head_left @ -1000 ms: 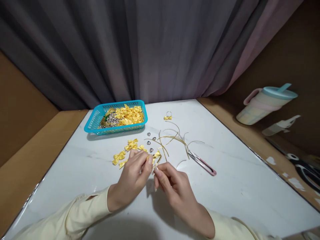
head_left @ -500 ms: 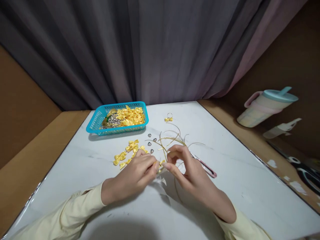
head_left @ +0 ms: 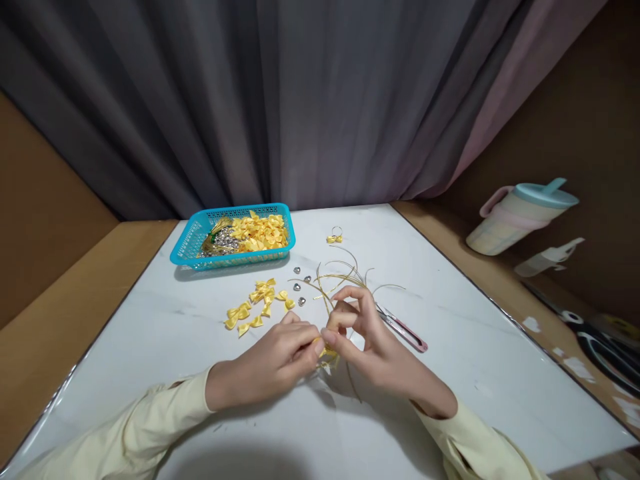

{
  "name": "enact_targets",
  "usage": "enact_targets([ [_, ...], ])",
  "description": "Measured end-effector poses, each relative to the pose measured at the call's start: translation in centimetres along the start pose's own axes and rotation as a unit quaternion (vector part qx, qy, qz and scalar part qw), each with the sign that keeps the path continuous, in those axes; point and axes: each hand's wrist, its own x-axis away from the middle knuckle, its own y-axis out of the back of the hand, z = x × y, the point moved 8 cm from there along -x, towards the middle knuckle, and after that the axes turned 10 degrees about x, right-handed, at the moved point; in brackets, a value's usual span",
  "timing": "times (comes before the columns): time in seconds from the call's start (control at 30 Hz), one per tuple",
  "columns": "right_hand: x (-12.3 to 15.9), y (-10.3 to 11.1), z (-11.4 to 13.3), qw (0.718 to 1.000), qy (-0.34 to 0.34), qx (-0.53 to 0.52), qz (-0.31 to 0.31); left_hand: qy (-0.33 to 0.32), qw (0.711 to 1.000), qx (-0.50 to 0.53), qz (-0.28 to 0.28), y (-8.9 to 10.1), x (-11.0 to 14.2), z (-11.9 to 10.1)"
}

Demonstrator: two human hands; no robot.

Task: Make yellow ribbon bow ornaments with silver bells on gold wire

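Note:
My left hand [head_left: 283,353] is closed, its thumb and forefinger pinching a small yellow ribbon bow [head_left: 328,356] that the fingers partly hide. Against it, my right hand [head_left: 367,343] pinches with thumb and forefinger at the same bow, the other fingers curled. Thin gold cords [head_left: 345,275] spread out behind my right hand. Several loose yellow bows [head_left: 239,315] lie to the left of my hands. Several silver heart-shaped beads [head_left: 297,287] sit just behind them. A pink-handled cutter [head_left: 407,333] rests to the right of my right hand.
A blue basket [head_left: 235,259] with bows, silver beads and gold cord stands at the back left. Behind the cords lies a bow with a gold ring [head_left: 335,235]. Along the right side are a tumbler [head_left: 515,220], a small white bottle [head_left: 545,259] and black-handled scissors [head_left: 600,350].
My hands have come closer together at the yellow bow, and my right fingers now meet the left ones. The view has shifted slightly.

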Motion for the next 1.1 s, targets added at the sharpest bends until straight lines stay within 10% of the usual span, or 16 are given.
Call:
enact_targets([
  [0.2, -0.1, 2.3, 0.2, 0.99, 0.04, -0.056, -0.122, 0.018, 0.999, 0.023, 0.018, -0.8, 0.3, 0.3],
  [0.6, 3.7, 16.7, -3.3, 0.877, 0.031, -0.081, -0.473, -0.012, 0.996, -0.002, 0.088, -1.5, 0.2, 0.2],
  [0.9, 3.0, 17.2, -3.8, 0.922, -0.042, -0.004, -0.386, -0.016, 0.991, 0.014, 0.134, -1.3, 0.6, 0.0],
  [1.1, 1.4, 9.4, -3.6, 0.977, -0.107, 0.097, -0.16, 0.002, 0.988, 0.084, 0.132, -0.9, 0.3, -0.5],
])
